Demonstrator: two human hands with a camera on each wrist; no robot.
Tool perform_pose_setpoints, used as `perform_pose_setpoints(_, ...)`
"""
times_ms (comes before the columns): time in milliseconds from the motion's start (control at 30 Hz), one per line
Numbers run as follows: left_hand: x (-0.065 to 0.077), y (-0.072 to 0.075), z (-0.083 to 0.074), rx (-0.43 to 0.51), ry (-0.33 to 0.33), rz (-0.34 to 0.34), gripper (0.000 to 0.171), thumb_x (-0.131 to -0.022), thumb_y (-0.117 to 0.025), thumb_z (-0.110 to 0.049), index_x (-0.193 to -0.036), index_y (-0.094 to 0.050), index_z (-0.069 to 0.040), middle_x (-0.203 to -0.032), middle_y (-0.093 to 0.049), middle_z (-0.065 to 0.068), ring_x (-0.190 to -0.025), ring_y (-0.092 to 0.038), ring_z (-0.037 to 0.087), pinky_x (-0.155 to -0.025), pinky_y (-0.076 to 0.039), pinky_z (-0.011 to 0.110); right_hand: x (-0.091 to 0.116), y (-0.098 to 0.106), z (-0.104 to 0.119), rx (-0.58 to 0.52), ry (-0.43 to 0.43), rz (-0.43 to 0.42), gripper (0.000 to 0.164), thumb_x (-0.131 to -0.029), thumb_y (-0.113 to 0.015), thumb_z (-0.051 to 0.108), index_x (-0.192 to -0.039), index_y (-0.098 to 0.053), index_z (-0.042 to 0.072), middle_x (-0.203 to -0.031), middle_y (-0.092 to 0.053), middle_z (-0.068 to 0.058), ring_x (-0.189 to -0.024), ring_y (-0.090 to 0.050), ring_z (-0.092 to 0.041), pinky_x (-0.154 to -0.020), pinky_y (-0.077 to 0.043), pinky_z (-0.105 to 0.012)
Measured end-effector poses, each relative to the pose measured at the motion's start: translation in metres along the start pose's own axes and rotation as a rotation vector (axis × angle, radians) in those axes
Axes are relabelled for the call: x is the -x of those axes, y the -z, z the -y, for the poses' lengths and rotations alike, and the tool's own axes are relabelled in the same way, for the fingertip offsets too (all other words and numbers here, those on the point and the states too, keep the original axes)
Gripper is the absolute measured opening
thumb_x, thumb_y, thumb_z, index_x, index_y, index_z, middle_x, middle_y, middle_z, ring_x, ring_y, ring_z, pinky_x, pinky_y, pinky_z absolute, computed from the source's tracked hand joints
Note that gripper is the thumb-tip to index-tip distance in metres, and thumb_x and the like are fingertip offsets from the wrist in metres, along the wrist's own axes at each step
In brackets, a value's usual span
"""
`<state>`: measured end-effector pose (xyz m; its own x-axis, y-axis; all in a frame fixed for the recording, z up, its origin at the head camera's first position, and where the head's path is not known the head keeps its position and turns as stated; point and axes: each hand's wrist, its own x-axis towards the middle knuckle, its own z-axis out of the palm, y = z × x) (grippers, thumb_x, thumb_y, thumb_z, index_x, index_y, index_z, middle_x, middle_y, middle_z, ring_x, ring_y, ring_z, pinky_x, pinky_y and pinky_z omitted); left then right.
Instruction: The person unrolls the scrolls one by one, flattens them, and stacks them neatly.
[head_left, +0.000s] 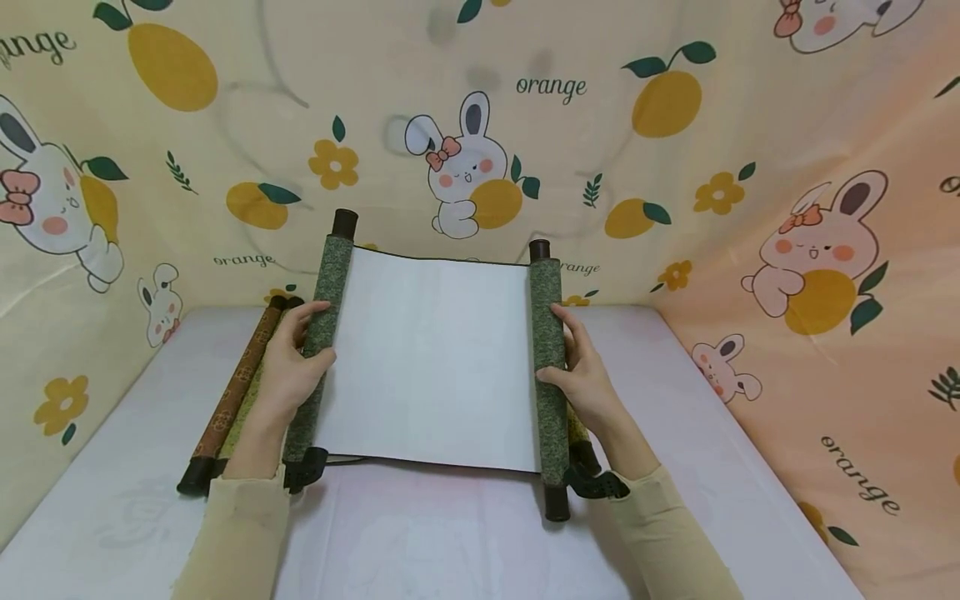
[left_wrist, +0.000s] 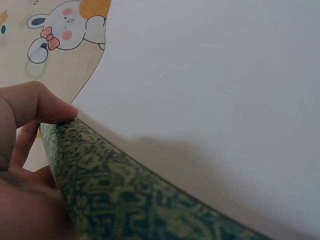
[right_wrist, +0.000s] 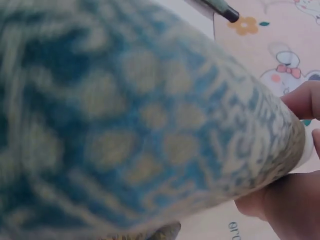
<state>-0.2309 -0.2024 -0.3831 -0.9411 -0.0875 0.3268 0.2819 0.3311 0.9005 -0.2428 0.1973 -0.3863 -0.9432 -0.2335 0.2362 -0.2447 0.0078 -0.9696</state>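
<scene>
A hanging scroll [head_left: 438, 358] stands partly unrolled between my hands, tilted up from the table, its blank white sheet facing me. Green patterned brocade covers both rolled ends, with dark knobs at their tips. My left hand [head_left: 291, 362] grips the left roll [head_left: 335, 267], thumb in front and fingers around the outer side. On the other side, my right hand [head_left: 588, 379] holds the right roll [head_left: 551, 425] the same way. In the left wrist view, the left fingers [left_wrist: 47, 102] pinch the brocade edge. Brocade [right_wrist: 155, 115] fills most of the right wrist view, blurred close up.
At the left lie a brown patterned scroll [head_left: 242, 379] and a yellow-green scroll [head_left: 245, 417], partly behind my left arm. Another yellowish scroll [head_left: 577, 429] peeks out behind the right roll. A white cloth covers the table [head_left: 420, 542]; printed rabbit-and-orange curtains [head_left: 465, 50] surround it.
</scene>
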Motion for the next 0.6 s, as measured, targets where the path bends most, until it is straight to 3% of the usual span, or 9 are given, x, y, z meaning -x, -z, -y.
perform_pose_setpoints(100,-0.001,0.003,0.000,-0.016,0.003,-0.030,0.068,-0.085,-0.055,0.006,-0.143,-0.041,-0.027,-0.154,-0.023,0.008,-0.139,-0.022,0.031,-0.082,-0.035,0.039,0.000,0.002,0.000,0.039,-0.022,-0.016,0.090,-0.082,-0.055,-0.016,-0.147,-0.026,0.039,-0.152,-0.020,-0.010,-0.130,-0.032,-0.033,-0.081,-0.044,-0.036)
perform_pose_setpoints(167,0.000,0.005,0.000,-0.046,0.006,-0.056,0.067,-0.085,-0.056,0.005,-0.142,-0.042,-0.027,-0.152,-0.028,0.007,-0.113,-0.049,0.025,-0.073,-0.039,0.037,0.001,0.004,0.000,0.072,-0.035,-0.035,0.087,-0.083,-0.055,-0.014,-0.147,-0.029,0.039,-0.156,-0.013,-0.004,-0.137,-0.022,-0.031,-0.079,-0.043,-0.034)
perform_pose_setpoints(200,0.000,0.006,0.001,-0.059,0.008,-0.067,0.067,-0.085,-0.056,0.005,-0.142,-0.042,-0.026,-0.151,-0.030,0.006,-0.094,-0.056,0.021,-0.067,-0.040,0.035,0.001,0.005,0.000,0.088,-0.038,-0.042,0.085,-0.083,-0.054,-0.014,-0.147,-0.030,0.038,-0.157,-0.009,-0.003,-0.140,-0.017,-0.030,-0.077,-0.043,-0.033)
perform_pose_setpoints(267,0.000,0.008,0.002,-0.080,0.018,-0.081,0.064,-0.086,-0.055,0.005,-0.141,-0.044,-0.026,-0.150,-0.031,0.004,-0.055,-0.046,0.014,-0.053,-0.039,0.030,0.001,0.007,0.001,0.112,-0.041,-0.053,0.084,-0.083,-0.053,-0.014,-0.147,-0.032,0.035,-0.158,-0.005,0.001,-0.143,-0.008,-0.027,-0.072,-0.042,-0.031)
perform_pose_setpoints(333,0.000,0.010,0.003,-0.091,0.033,-0.088,0.061,-0.087,-0.054,0.004,-0.140,-0.046,-0.026,-0.151,-0.031,0.004,-0.037,-0.021,0.013,-0.038,-0.031,0.029,0.001,0.009,0.003,0.116,-0.042,-0.063,0.082,-0.082,-0.051,-0.016,-0.147,-0.034,0.031,-0.158,-0.005,0.003,-0.144,-0.005,-0.027,-0.068,-0.041,-0.029)
perform_pose_setpoints(433,0.000,0.012,0.002,-0.085,0.056,-0.081,0.058,-0.089,-0.051,0.003,-0.139,-0.047,-0.027,-0.152,-0.027,0.005,-0.036,-0.021,0.012,-0.036,-0.030,0.028,0.003,0.007,0.010,0.095,-0.050,-0.049,0.081,-0.081,-0.051,-0.017,-0.149,-0.033,0.025,-0.159,-0.006,0.002,-0.143,-0.007,-0.030,-0.067,-0.041,-0.030)
perform_pose_setpoints(467,0.000,0.011,0.002,-0.085,0.057,-0.080,0.058,-0.089,-0.050,0.003,-0.139,-0.047,-0.026,-0.153,-0.026,0.006,-0.040,-0.028,0.013,-0.037,-0.030,0.028,0.004,0.006,0.013,0.094,-0.056,-0.044,0.081,-0.081,-0.053,-0.017,-0.149,-0.032,0.024,-0.159,-0.007,0.002,-0.142,-0.010,-0.032,-0.070,-0.043,-0.030)
perform_pose_setpoints(533,0.000,0.011,0.001,-0.081,0.050,-0.076,0.058,-0.089,-0.048,0.004,-0.140,-0.047,-0.024,-0.153,-0.025,0.008,-0.062,-0.048,0.016,-0.039,-0.030,0.028,0.006,0.003,0.018,0.111,-0.064,-0.030,0.083,-0.081,-0.059,-0.014,-0.150,-0.030,0.022,-0.158,-0.008,0.000,-0.141,-0.013,-0.035,-0.078,-0.044,-0.034)
perform_pose_setpoints(600,0.000,0.011,0.001,-0.084,0.046,-0.072,0.058,-0.089,-0.048,0.005,-0.141,-0.046,-0.021,-0.153,-0.025,0.011,-0.098,-0.049,0.023,-0.042,-0.031,0.027,0.007,0.000,0.023,0.149,-0.073,-0.017,0.087,-0.080,-0.066,-0.010,-0.151,-0.027,0.023,-0.158,-0.007,-0.002,-0.139,-0.017,-0.039,-0.086,-0.043,-0.041)
